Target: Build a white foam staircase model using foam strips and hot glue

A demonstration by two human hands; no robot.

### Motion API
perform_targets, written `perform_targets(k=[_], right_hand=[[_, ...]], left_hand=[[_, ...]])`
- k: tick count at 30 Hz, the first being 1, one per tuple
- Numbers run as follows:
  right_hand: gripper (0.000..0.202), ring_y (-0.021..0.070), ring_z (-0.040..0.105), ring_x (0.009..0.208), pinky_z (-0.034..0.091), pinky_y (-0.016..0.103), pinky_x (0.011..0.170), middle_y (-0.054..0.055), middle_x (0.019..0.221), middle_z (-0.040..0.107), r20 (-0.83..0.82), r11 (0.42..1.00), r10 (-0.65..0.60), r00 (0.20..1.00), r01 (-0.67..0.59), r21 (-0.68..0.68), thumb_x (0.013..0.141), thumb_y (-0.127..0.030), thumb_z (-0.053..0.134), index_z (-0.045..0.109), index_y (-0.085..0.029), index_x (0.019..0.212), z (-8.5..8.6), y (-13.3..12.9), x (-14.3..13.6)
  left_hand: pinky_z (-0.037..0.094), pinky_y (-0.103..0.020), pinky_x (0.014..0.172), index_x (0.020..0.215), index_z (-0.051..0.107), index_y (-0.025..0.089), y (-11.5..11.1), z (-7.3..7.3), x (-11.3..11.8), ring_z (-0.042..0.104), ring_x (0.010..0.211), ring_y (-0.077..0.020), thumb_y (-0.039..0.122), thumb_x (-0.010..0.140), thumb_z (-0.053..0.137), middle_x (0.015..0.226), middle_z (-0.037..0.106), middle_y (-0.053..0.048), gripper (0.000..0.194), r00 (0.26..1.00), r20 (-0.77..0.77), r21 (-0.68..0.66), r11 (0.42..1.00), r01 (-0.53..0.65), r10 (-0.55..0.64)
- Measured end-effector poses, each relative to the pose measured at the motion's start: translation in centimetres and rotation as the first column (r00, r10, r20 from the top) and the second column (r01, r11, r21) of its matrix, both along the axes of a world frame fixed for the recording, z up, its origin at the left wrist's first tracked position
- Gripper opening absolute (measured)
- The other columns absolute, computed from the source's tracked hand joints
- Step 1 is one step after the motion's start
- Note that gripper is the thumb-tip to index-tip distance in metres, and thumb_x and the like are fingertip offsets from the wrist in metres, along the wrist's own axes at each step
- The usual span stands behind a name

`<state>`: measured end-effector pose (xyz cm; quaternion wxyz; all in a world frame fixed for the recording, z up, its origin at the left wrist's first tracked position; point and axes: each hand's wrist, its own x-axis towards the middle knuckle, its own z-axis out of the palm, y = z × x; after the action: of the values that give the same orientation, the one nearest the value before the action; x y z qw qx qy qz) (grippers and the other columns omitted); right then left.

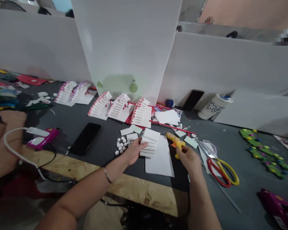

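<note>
My left hand (134, 151) pinches a small stepped stack of white cards (150, 142), held above a white sheet (159, 163) that lies on the dark table. Closed around the handle of a yellow glue gun (175, 140) is my right hand (188, 158); the gun's tip points up and left, near the sheet's top right corner. Several white balls (120, 147) and small white rectangles (126, 131) lie left of the stack. Behind them stand several fan-like white pieces with red or pink tips (140, 111).
A black phone (85, 139) and a purple power block (43, 139) lie left. Scissors (222, 171), a metal ruler (224, 191) and a white cup (213, 107) are at the right. Another person's arm (4, 140) rests at the far left.
</note>
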<state>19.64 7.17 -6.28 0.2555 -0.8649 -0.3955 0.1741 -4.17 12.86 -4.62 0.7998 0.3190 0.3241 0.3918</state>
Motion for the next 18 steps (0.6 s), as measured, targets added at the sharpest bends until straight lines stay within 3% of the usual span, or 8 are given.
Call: perform_targets(k=[2, 4, 6, 9, 13, 16, 18], right_hand=[[0.035, 0.0203, 0.062, 0.062, 0.043, 0.028, 0.056, 0.005, 0.067, 0.068, -0.25, 0.991, -0.005, 0.968, 0.039, 0.132, 0.069, -0.052, 0.063, 0.065, -0.018, 0.075, -0.3, -0.3, 0.5], [0.039, 0.017, 0.06, 0.059, 0.044, 0.026, 0.055, 0.002, 0.067, 0.067, -0.503, 0.958, 0.054, 0.863, 0.097, 0.27, 0.063, -0.053, 0.069, 0.066, -0.017, 0.078, -0.3, -0.5, 0.7], [0.039, 0.0142, 0.058, 0.058, 0.044, 0.024, 0.053, 0.0, 0.067, 0.065, -0.656, 0.917, 0.124, 0.744, 0.167, 0.363, 0.057, -0.05, 0.076, 0.064, -0.017, 0.075, 0.0, -0.6, 0.6], [0.038, 0.0119, 0.055, 0.056, 0.043, 0.022, 0.05, -0.002, 0.064, 0.06, -0.729, 0.857, 0.198, 0.655, 0.245, 0.454, 0.053, -0.044, 0.082, 0.061, -0.018, 0.071, 1.3, -0.9, -0.2], [0.042, 0.0111, 0.055, 0.056, 0.042, 0.021, 0.046, 0.001, 0.076, 0.063, -0.75, 0.814, 0.32, 0.58, 0.237, 0.53, 0.056, -0.041, 0.082, 0.063, -0.019, 0.086, 3.2, -1.9, -1.7], [0.037, 0.0114, 0.054, 0.056, 0.043, 0.023, 0.048, 0.002, 0.075, 0.064, -0.709, 0.786, 0.42, 0.566, 0.163, 0.596, 0.06, -0.042, 0.08, 0.065, -0.018, 0.085, 3.6, -3.0, -3.1], [0.033, 0.0111, 0.052, 0.055, 0.043, 0.023, 0.049, 0.004, 0.075, 0.066, -0.687, 0.814, 0.412, 0.599, 0.097, 0.573, 0.06, -0.041, 0.08, 0.066, -0.017, 0.079, 3.5, -3.5, -4.1]], left_hand=[[0.044, -0.036, 0.097, 0.102, 0.068, 0.015, -0.1, 0.1, 0.1, 0.063, 0.105, -0.0235, 0.026, 0.061, 0.083, 0.103, 0.073, -0.008, 0.045, 0.999, -0.006, 0.035, 0.998, -0.046, 0.046], [0.041, -0.036, 0.1, 0.099, 0.07, 0.015, -0.2, 0.0, 0.2, 0.061, 0.109, -0.0245, 0.027, 0.06, 0.083, 0.105, 0.073, -0.008, 0.044, 0.997, -0.012, 0.055, 0.995, -0.08, 0.08], [0.04, -0.037, 0.099, 0.098, 0.07, 0.014, -0.1, -0.2, 0.2, 0.061, 0.109, -0.0255, 0.029, 0.058, 0.084, 0.102, 0.074, -0.008, 0.045, 0.996, -0.01, 0.05, 0.995, -0.091, 0.092], [0.042, -0.037, 0.096, 0.096, 0.071, 0.014, 0.0, -0.4, 0.2, 0.064, 0.103, -0.0252, 0.029, 0.056, 0.085, 0.093, 0.075, -0.008, 0.045, 0.996, 0.01, 0.01, 0.996, -0.09, 0.09], [0.045, -0.035, 0.091, 0.089, 0.071, 0.014, 0.1, -0.2, 0.2, 0.067, 0.091, -0.0225, 0.027, 0.054, 0.086, 0.088, 0.075, -0.007, 0.04, 0.993, 0.05, -0.008, 0.994, -0.108, 0.109], [0.046, -0.033, 0.088, 0.09, 0.07, 0.015, 0.1, -0.1, 0.1, 0.068, 0.088, -0.0209, 0.026, 0.054, 0.086, 0.088, 0.075, -0.006, 0.041, 0.991, 0.047, -0.013, 0.992, -0.124, 0.125], [0.047, -0.032, 0.088, 0.091, 0.07, 0.015, 0.0, -0.1, 0.1, 0.068, 0.09, -0.0211, 0.026, 0.055, 0.086, 0.088, 0.075, -0.007, 0.041, 0.991, 0.041, -0.026, 0.992, -0.123, 0.124]])
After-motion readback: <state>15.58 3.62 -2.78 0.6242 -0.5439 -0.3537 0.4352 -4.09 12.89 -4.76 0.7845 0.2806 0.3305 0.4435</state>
